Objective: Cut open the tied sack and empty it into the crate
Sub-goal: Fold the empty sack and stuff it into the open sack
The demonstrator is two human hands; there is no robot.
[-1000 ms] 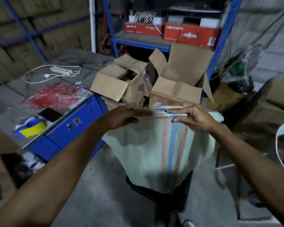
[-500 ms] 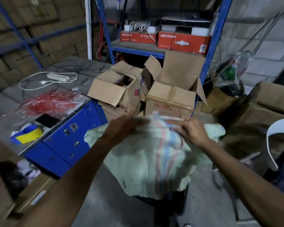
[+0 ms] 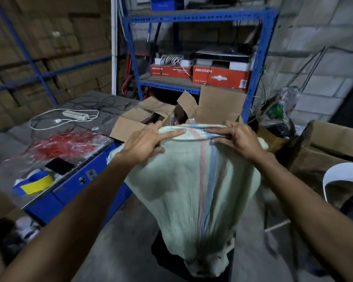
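A pale green woven sack (image 3: 183, 192) with a red and blue stripe hangs upside down in front of me, its lower end narrowing into a dark crate (image 3: 161, 247) on the floor. My left hand (image 3: 145, 141) grips the sack's raised top edge on the left side. My right hand (image 3: 236, 139) holds the same edge on the right. The sack hides most of the crate and whatever is in it.
A blue workbench (image 3: 73, 180) at left carries red plastic strips (image 3: 63, 143), a phone, tape and a power strip (image 3: 75, 115). Open cardboard boxes (image 3: 212, 106) stand behind the sack under a blue shelf rack (image 3: 255, 78). More cartons and a white chair (image 3: 342, 176) are at right.
The sack was crumpled low between my hands half a second ago; now both hands have lifted its edge up and it hangs stretched, tapering toward the crate. My view has tilted up.
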